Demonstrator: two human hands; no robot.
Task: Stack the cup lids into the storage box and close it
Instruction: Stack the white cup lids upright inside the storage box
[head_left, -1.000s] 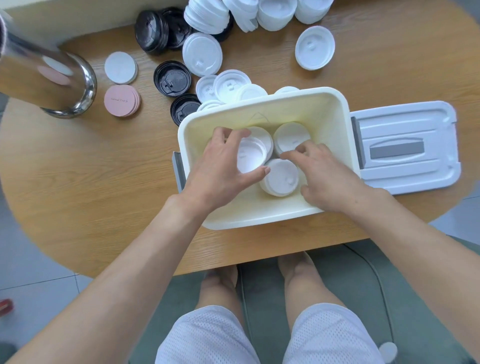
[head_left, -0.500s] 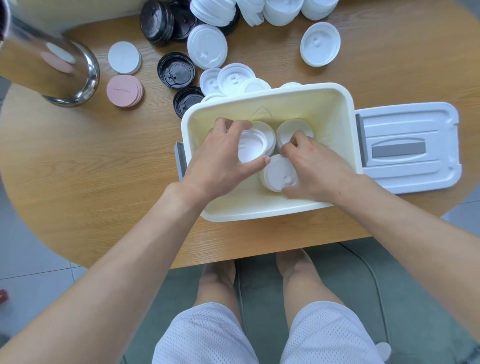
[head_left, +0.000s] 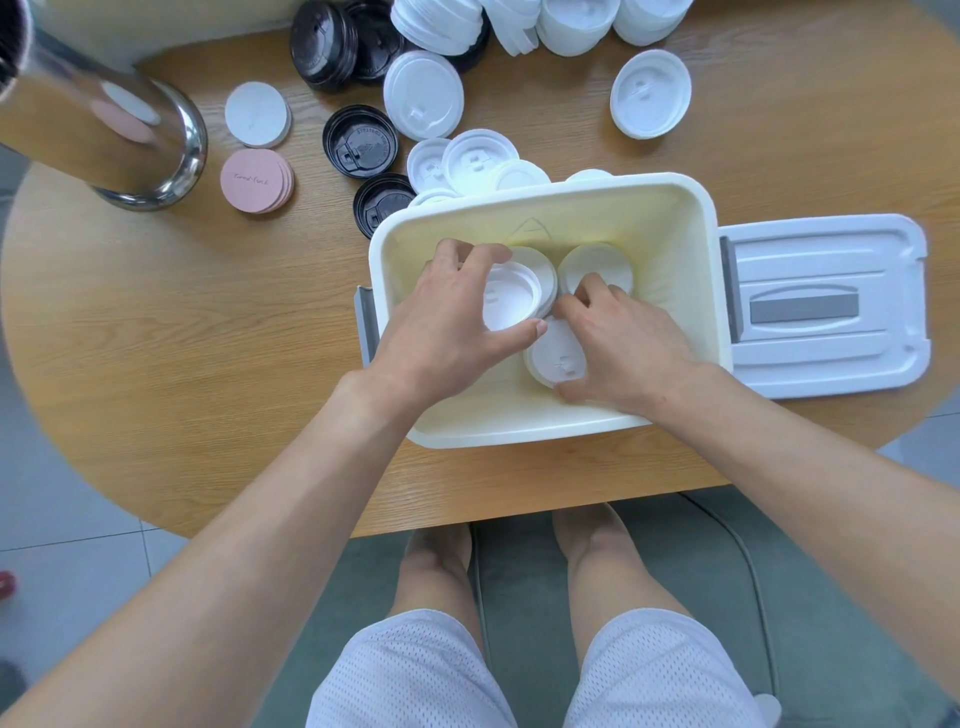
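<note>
What I can't see from up here

My left hand (head_left: 447, 322) covers the box's (head_left: 675, 208) left floor; my right hand (head_left: 623, 343) hides part of the near lid stack (head_left: 553, 353). The white lid piles (head_left: 571, 26) run off the top edge.

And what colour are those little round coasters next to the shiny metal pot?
Pink coasters, seen in the head view, beside the metal pot.

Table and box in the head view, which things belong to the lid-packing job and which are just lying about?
Job:
storage box
box cover
white lids in the box
loose white lids
black lids
left hand gripping a white lid stack
right hand on a stack

Lying about:
steel cylinder
pink discs
white disc
</note>
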